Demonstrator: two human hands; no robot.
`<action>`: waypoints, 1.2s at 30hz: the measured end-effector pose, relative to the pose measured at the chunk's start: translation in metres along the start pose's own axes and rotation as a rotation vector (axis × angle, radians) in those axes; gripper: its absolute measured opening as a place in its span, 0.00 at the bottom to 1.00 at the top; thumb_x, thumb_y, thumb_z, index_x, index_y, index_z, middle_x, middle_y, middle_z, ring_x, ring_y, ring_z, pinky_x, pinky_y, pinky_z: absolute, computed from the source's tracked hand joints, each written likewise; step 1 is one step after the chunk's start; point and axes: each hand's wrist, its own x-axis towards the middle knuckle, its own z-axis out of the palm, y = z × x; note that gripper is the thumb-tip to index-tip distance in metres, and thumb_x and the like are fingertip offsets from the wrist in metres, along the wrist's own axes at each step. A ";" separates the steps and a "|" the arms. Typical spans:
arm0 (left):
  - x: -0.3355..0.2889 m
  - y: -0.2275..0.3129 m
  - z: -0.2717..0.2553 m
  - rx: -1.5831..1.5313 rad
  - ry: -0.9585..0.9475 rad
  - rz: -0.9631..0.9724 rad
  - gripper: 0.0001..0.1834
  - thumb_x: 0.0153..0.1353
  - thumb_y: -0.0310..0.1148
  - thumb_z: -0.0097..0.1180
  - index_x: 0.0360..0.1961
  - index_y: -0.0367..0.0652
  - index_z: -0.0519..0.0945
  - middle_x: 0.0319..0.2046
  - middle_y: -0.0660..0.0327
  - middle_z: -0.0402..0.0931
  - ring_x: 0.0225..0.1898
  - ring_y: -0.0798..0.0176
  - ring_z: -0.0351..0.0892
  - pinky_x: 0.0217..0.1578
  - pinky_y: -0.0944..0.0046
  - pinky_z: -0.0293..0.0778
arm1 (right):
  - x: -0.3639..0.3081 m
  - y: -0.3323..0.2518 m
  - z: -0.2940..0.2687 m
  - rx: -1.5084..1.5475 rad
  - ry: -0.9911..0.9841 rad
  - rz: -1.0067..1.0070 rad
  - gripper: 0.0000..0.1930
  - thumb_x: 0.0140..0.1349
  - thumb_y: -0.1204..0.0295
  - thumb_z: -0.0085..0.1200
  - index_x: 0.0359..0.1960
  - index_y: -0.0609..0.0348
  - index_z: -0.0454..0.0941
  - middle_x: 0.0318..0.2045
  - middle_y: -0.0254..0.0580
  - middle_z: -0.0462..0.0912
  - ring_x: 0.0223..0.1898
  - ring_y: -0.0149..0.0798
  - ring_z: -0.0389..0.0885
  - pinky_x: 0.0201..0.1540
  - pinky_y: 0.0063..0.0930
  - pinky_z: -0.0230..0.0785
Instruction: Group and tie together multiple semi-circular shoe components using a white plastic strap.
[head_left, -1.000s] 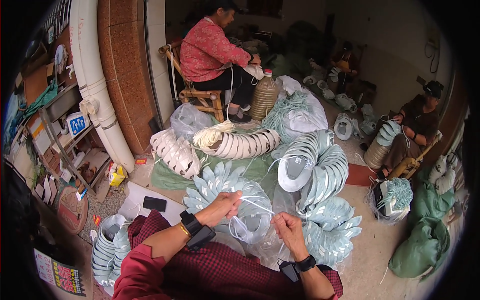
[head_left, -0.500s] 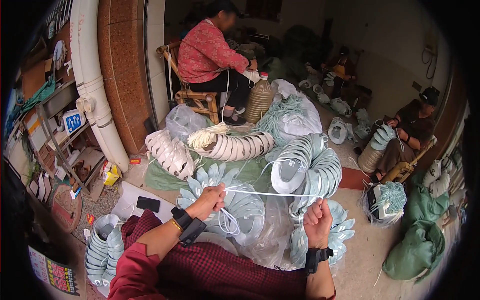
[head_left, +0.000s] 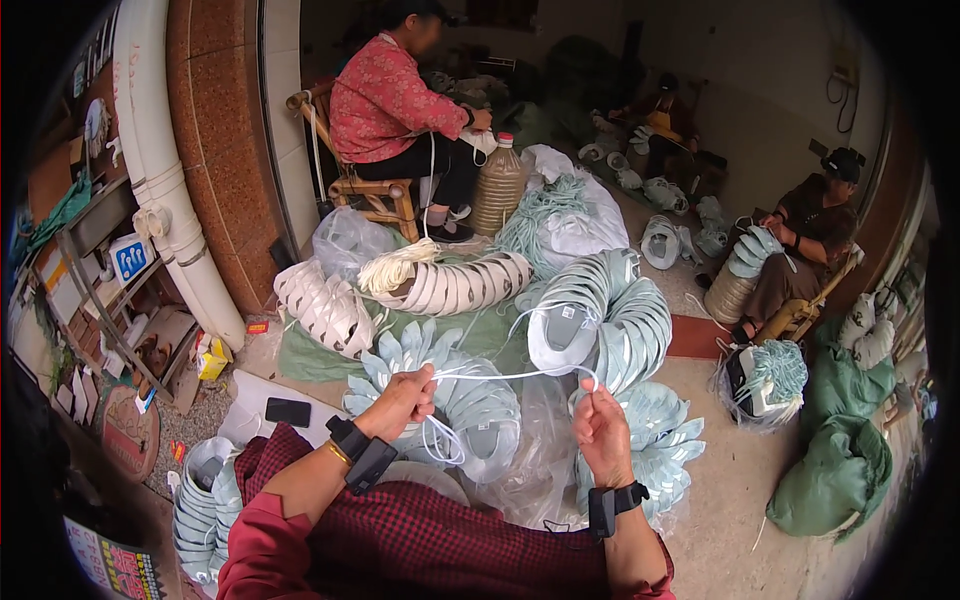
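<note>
A pale shoelace (head_left: 505, 376) spans the gap between my hands and sags slightly. My left hand (head_left: 405, 398) is closed on it, with loops of lace dangling below the fist. At the other end, my right hand (head_left: 603, 435) pinches the lace between thumb and fingers. Beneath my left hand lie light-blue shoe uppers (head_left: 482, 425), nested in a fanned row. Another fan of pale-blue uppers (head_left: 645, 445) sits behind and beside my right hand. Just beyond the lace rests a curved stack of light-blue uppers (head_left: 565, 330).
Red checked cloth (head_left: 400, 535) covers my lap. A phone (head_left: 288, 411) lies to the left, near stacked uppers (head_left: 205, 510). White uppers (head_left: 470, 285) and a lace bundle (head_left: 545, 215) lie farther off. Co-workers sit on bamboo chairs (head_left: 400, 205). A green sack (head_left: 830, 475) stands at right.
My right hand has moved left, closer to my left hand, and its fingers have turned upward. The lace has gone from taut to slack. The whole view has shifted slightly.
</note>
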 end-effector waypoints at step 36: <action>-0.025 -0.010 0.043 0.516 -0.516 -0.084 0.17 0.61 0.46 0.52 0.35 0.42 0.78 0.23 0.72 0.70 0.23 0.80 0.64 0.22 0.79 0.60 | -0.037 0.076 0.045 -0.905 -0.419 0.268 0.12 0.65 0.69 0.41 0.32 0.64 0.76 0.15 0.33 0.75 0.14 0.24 0.71 0.18 0.18 0.63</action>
